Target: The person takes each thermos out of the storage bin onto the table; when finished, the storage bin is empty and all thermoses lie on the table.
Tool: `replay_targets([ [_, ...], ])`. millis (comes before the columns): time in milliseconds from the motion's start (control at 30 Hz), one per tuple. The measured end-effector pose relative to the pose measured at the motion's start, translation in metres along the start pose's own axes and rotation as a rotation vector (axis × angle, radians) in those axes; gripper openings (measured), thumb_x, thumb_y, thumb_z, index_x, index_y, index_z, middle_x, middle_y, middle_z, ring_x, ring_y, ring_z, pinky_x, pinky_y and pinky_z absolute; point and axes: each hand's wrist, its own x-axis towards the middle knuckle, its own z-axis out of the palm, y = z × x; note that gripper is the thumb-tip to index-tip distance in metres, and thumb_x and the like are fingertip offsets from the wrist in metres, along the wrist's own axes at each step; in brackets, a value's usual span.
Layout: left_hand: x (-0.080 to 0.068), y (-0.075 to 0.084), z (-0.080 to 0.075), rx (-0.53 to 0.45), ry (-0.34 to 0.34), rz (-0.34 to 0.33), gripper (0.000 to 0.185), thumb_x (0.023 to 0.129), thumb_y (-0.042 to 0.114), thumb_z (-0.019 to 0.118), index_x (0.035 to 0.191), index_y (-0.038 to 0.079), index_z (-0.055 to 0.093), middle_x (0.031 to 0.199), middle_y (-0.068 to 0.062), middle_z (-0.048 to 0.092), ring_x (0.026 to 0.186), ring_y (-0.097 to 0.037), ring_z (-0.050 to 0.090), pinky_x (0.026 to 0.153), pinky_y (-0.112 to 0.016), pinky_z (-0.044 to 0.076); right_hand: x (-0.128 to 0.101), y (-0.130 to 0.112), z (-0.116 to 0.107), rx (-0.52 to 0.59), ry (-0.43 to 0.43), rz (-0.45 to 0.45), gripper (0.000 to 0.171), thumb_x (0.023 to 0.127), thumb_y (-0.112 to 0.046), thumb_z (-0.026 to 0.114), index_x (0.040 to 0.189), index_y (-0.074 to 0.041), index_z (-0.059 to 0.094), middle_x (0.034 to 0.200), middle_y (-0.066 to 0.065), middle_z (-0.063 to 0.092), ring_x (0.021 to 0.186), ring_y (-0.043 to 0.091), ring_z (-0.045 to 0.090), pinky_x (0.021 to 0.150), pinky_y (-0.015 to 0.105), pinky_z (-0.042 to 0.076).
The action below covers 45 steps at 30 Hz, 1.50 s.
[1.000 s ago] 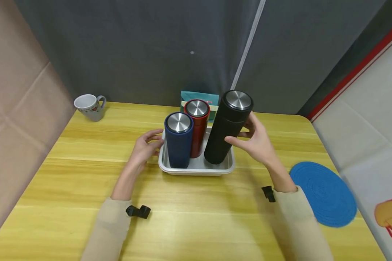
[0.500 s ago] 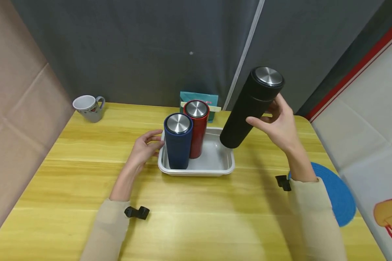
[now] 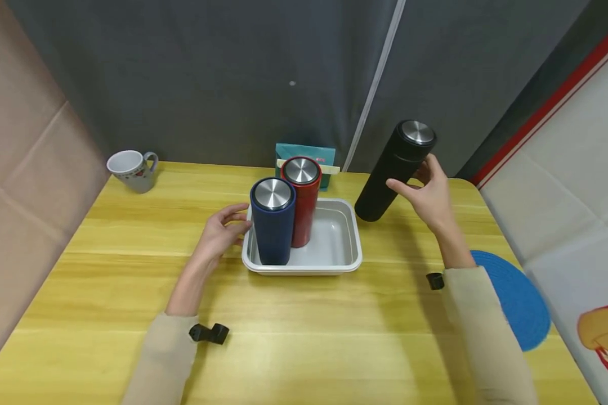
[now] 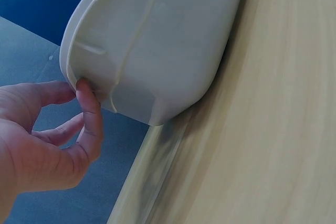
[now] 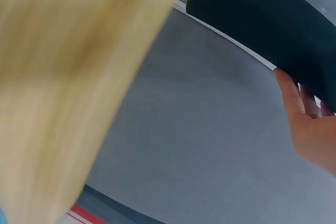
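My right hand (image 3: 428, 194) grips a black thermos flask (image 3: 392, 171) with a steel-topped lid, tilted with its top leaning right, just beyond the tray's right end. In the right wrist view the flask's dark side (image 5: 262, 19) rests in the fingers. My left hand (image 3: 222, 233) pinches the left rim of a pale rectangular tray (image 3: 334, 269); the left wrist view shows thumb and fingertips at the tray rim (image 4: 67, 59). A blue thermos flask (image 3: 273, 225) and a red thermos flask (image 3: 304, 202) stand upright in the tray's left half, the blue one partly hiding the red.
A teal packet (image 3: 304, 151) stands behind the tray against the grey curtain (image 3: 208, 84). A patterned mug (image 3: 135, 171) sits at the back left. On the right lies a blue round mat (image 3: 517, 304), partly under my right sleeve, near the white wall (image 3: 562, 214).
The black thermos flask has been lifted out of the tray, carried right past its edge, then lowered somewhat. My left hand keeps its place at the tray's rim.
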Motion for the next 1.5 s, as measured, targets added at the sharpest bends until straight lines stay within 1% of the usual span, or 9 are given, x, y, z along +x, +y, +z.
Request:
replay_targets([
  [133,-0.001,-0.001,0.0,-0.002,0.0,-0.003,0.049,0.092,0.001,0.061,0.139,0.002,0.047,0.117,-0.016,0.049,0.076,-0.011,0.063,0.064,-0.029,0.058,-0.006,-0.002,0.012,-0.027,-0.019,0.039,0.064,0.081,-0.016,0.078,0.137,-0.01,0.047,0.12,0.004,0.055,0.102,0.016,0.053,0.079,0.02,0.05],
  [233,-0.001,-0.001,-0.001,-0.01,-0.003,0.002,0.049,0.093,0.001,0.061,0.14,0.003,0.047,0.117,-0.016,0.049,0.077,-0.01,0.063,0.064,-0.029,0.057,-0.006,-0.003,0.018,-0.02,-0.027,0.05,0.063,0.082,-0.015,0.077,0.136,-0.007,0.047,0.121,0.008,0.054,0.104,0.02,0.053,0.079,0.022,0.051],
  [467,-0.001,-0.001,-0.001,-0.006,-0.001,-0.004,0.049,0.093,0.001,0.061,0.14,0.005,0.047,0.118,-0.015,0.049,0.079,-0.01,0.063,0.063,-0.029,0.057,0.003,0.025,0.027,-0.017,-0.014,0.089,0.068,0.08,-0.015,0.079,0.138,-0.009,0.045,0.125,0.007,0.053,0.108,0.019,0.053,0.083,0.023,0.051],
  [667,-0.002,0.0,-0.002,-0.005,0.0,0.002,0.049,0.093,0.002,0.061,0.14,0.005,0.047,0.12,-0.016,0.049,0.079,-0.01,0.063,0.064,-0.029,0.057,0.006,0.028,0.032,-0.033,-0.016,0.09,0.068,0.08,-0.018,0.08,0.138,-0.01,0.045,0.125,0.008,0.053,0.109,0.021,0.052,0.086,0.029,0.052],
  [767,-0.002,0.0,-0.002,-0.008,-0.002,0.007,0.048,0.093,0.001,0.061,0.139,0.005,0.048,0.119,-0.016,0.049,0.078,-0.011,0.063,0.064,-0.03,0.057,0.006,0.028,0.034,-0.022,-0.015,0.089,0.067,0.08,-0.017,0.08,0.137,-0.009,0.045,0.125,0.007,0.053,0.108,0.019,0.052,0.087,0.03,0.052],
  [967,-0.001,0.0,-0.002,0.005,-0.009,-0.003,0.047,0.093,0.003,0.061,0.138,0.006,0.049,0.118,-0.014,0.05,0.079,-0.012,0.063,0.066,-0.032,0.058,0.003,0.029,0.036,-0.01,0.001,0.074,0.068,0.078,-0.011,0.08,0.136,-0.007,0.046,0.124,0.007,0.053,0.105,0.02,0.053,0.084,0.027,0.053],
  [1200,0.0,-0.002,-0.002,0.01,-0.015,-0.002,0.048,0.093,0.004,0.061,0.139,0.005,0.049,0.117,-0.014,0.05,0.079,-0.012,0.063,0.066,-0.031,0.058,0.005,0.031,0.038,-0.015,0.007,0.082,0.068,0.078,-0.011,0.081,0.137,-0.008,0.046,0.124,0.006,0.053,0.106,0.018,0.053,0.083,0.025,0.052],
  [1300,0.0,-0.002,-0.002,0.014,-0.017,0.0,0.048,0.093,0.004,0.062,0.139,0.005,0.049,0.117,-0.014,0.05,0.079,-0.012,0.063,0.066,-0.031,0.058,0.004,0.027,0.038,-0.003,0.008,0.088,0.067,0.078,-0.009,0.08,0.136,-0.005,0.046,0.123,0.007,0.053,0.105,0.018,0.053,0.082,0.022,0.051],
  [1500,-0.001,-0.001,-0.002,0.019,-0.017,0.002,0.047,0.093,0.004,0.061,0.139,0.005,0.048,0.118,-0.015,0.05,0.08,-0.013,0.063,0.066,-0.031,0.058,-0.003,0.0,0.038,0.001,-0.011,0.08,0.062,0.08,-0.004,0.076,0.133,0.003,0.046,0.117,0.008,0.053,0.101,0.021,0.053,0.079,0.02,0.051],
])
